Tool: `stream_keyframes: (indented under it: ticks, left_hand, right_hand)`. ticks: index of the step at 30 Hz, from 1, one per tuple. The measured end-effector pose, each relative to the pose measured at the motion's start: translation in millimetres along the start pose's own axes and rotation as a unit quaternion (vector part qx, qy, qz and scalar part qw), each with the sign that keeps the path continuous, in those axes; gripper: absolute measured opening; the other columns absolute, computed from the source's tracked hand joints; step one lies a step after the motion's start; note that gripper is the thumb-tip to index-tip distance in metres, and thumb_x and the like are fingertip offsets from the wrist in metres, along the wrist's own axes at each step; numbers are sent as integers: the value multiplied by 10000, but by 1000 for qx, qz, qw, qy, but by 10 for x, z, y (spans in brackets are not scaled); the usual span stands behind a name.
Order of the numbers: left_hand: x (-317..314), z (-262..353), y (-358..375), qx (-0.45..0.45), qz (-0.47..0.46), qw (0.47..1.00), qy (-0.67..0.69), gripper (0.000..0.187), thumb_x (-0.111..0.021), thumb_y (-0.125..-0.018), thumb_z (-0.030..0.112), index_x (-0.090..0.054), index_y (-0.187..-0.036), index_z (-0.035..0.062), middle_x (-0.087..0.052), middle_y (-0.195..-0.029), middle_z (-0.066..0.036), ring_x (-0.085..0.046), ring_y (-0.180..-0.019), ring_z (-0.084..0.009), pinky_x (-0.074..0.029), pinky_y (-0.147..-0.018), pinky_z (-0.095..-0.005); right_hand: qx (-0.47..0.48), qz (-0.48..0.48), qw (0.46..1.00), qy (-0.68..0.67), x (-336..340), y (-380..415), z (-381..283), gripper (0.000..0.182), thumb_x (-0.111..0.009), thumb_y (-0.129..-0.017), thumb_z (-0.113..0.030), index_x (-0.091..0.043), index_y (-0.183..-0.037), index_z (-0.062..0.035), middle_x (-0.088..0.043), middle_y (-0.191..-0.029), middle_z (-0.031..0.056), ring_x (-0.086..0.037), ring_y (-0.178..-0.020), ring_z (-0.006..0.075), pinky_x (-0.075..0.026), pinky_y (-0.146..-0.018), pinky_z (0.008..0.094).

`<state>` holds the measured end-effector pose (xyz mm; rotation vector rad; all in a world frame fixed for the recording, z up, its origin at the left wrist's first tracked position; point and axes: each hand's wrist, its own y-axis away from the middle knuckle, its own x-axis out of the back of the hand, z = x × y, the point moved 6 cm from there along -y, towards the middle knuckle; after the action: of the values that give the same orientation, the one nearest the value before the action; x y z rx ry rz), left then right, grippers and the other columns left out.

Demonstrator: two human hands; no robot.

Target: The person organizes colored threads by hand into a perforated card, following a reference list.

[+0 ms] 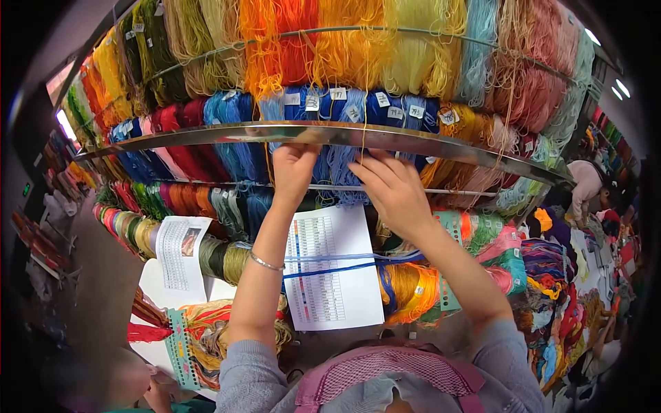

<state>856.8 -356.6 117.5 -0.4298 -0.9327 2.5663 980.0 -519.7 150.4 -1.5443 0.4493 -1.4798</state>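
Beneath a curved metal bar (pixel 330 131), a person's left hand (pixel 295 172) narrows its fingers toward the thread rack, their tips partly hidden; whether they pinch a strand, one cannot tell. The right hand (pixel 392 186), its fingers loosely curved and a little apart, reaches in beside the light blue skein (pixel 339 165) that hangs between the two hands; its hold, too, cannot be told. A thin yellow strand (pixel 364 89) drops in front of the bar near the right fingertips. Numbered paper tags (pixel 337 94) crowd the blue row just above (several too small to read). Lower down, between the forearms, loose blue strands (pixel 330 268) cross a printed chart (pixel 344 296).

The likely trouble is tangling: fine threads hang close together, and a tug on one could drag its neighbours or snag the yellow strand. With the bar hiding fingertips, a near-matching blue could be picked by mistake. The left wrist's bracelet (pixel 265 263) might catch stray loops.
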Motion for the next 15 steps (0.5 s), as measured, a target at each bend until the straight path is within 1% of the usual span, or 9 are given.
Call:
stream_keyframes:
  ticks: [3,4,6,7,8,10,11,12,15]
  left_hand:
    - [16,36,-27,-16,32,998,44,172,-573,-893,-2,-639,-1044,-50,-687,-967,-59,-621,-887,-113,-468,-799,-232]
    - [28,16,-8,-3,32,999,41,182,-570,-898,2,-630,-1064,-45,-681,-1002,-76,-626,-912,-133,-466,-828,-240]
    - [-23,-2,11,-12,33,999,40,145,-593,-894,30,-637,-1018,-32,-671,-1003,-56,-604,-914,-107,-449,-826,-232]
    - [-42,-17,27,-24,37,998,39,116,-615,-891,58,-643,-972,-20,-661,-1005,-36,-583,-916,-82,-432,-825,-224]
    - [-26,-38,26,-61,31,996,-54,167,-639,-874,65,-649,-1014,-26,-662,-1052,-56,-584,-993,-115,-419,-890,-248]
    - [-57,-3,49,-112,39,969,-218,235,-665,-846,56,-650,-1066,-25,-669,-1068,-74,-589,-999,-142,-416,-909,-269]
    - [-93,15,48,-119,62,971,-199,228,-695,-790,101,-682,-1003,20,-668,-1002,-142,-601,-984,-304,-430,-907,-352]
    - [-144,30,49,-115,60,971,-199,228,-695,-790,101,-682,-1003,20,-668,-1002,-142,-601,-984,-304,-430,-907,-352]
    - [-312,157,28,-198,87,900,-379,270,-746,-739,183,-690,-965,47,-641,-1066,-139,-551,-1049,-358,-434,-896,-436]
  right_hand:
    - [57,31,998,28,-261,-260,146,301,-560,-828,-105,-634,-1120,-104,-581,-1228,91,-523,-1130,258,-412,-971,416]
    - [51,0,995,91,-219,-353,190,309,-565,-815,-108,-626,-1117,-123,-514,-1325,113,-508,-1162,262,-414,-988,399]
    - [27,-75,993,82,-345,-309,437,338,-563,-802,-113,-605,-1137,-122,-463,-1373,126,-488,-1200,280,-419,-987,399]
    - [48,-67,992,97,-326,-285,471,331,-570,-783,-112,-594,-1113,-132,-479,-1359,116,-476,-1214,301,-421,-984,412]
    - [83,-67,987,124,-299,-240,487,304,-574,-771,-106,-588,-1073,-134,-481,-1358,112,-488,-1189,306,-430,-972,411]
    - [111,-41,984,135,-265,-172,507,221,-579,-747,-90,-555,-963,-132,-479,-1362,104,-515,-1147,309,-458,-938,391]
    - [116,-35,983,140,-270,-153,521,215,-578,-743,-89,-550,-952,-129,-479,-1363,106,-517,-1150,312,-461,-937,389]
    - [121,-28,981,146,-267,-152,535,208,-577,-739,-88,-546,-942,-126,-478,-1364,108,-519,-1152,314,-464,-936,388]
    - [120,-25,984,128,-310,-150,539,181,-571,-730,-80,-544,-905,-116,-509,-1335,113,-530,-1142,318,-469,-926,386]
